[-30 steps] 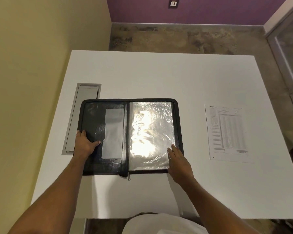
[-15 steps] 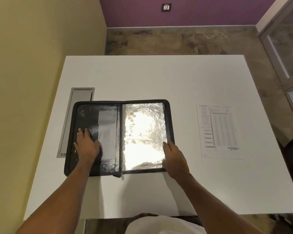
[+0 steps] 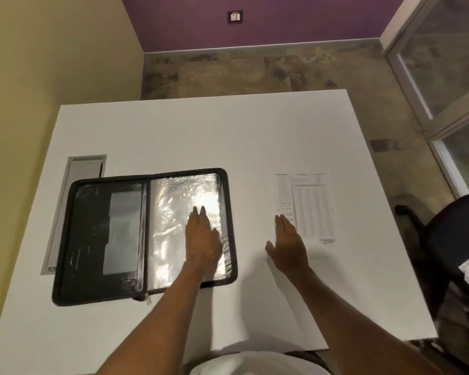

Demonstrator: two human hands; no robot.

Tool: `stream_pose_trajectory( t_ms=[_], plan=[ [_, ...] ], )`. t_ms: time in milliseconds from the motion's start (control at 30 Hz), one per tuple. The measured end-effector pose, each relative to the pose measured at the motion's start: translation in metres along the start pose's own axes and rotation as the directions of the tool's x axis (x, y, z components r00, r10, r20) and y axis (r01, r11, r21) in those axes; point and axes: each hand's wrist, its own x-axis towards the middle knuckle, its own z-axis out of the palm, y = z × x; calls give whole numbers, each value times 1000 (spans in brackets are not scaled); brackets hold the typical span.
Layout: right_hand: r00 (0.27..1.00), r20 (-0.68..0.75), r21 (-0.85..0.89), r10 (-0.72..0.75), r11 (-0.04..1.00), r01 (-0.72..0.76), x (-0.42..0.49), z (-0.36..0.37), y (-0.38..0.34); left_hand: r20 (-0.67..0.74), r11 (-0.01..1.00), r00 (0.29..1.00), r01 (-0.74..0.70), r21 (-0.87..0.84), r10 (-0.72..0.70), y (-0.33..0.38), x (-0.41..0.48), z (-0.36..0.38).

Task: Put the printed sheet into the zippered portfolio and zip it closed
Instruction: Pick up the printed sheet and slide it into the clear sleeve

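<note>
Head view: left hand (image 3: 202, 239) flat on portfolio (image 3: 92, 239); right hand (image 3: 289, 244) spread, empty.

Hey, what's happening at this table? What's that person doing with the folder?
A person is getting ready to file a paper. A black zippered portfolio lies open flat on the white table. The left hand rests flat on the shiny clear sleeve of its right half. The right hand, fingers straight, is stretched toward the printed sheet, which lies on the table to the portfolio's right. Nothing grips the sheet. It is not yet inside, and the zip is undone.
</note>
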Motion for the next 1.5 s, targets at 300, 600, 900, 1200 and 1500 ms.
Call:
stream_pose_trajectory(
  t_ms=[300,600,900,1200,1500],
  plan=[
    [967,20,77,253,964,-254,38,-53,106,139,985,990,16,-172,9,120,4,83],
    [899,127,215,418,874,-437,66,-68,163,209,968,967,185,-170,-148,184,-3,132],
    [895,122,338,430,830,-445,74,-65,170,107,948,946,314,-60,-307,210,-8,146],
    [897,113,422,427,797,-432,73,-63,170,61,928,927,373,-18,-371,224,0,145],
    [906,119,387,407,821,-420,72,-66,180,196,748,789,614,-252,-582,210,23,139]
  ],
)
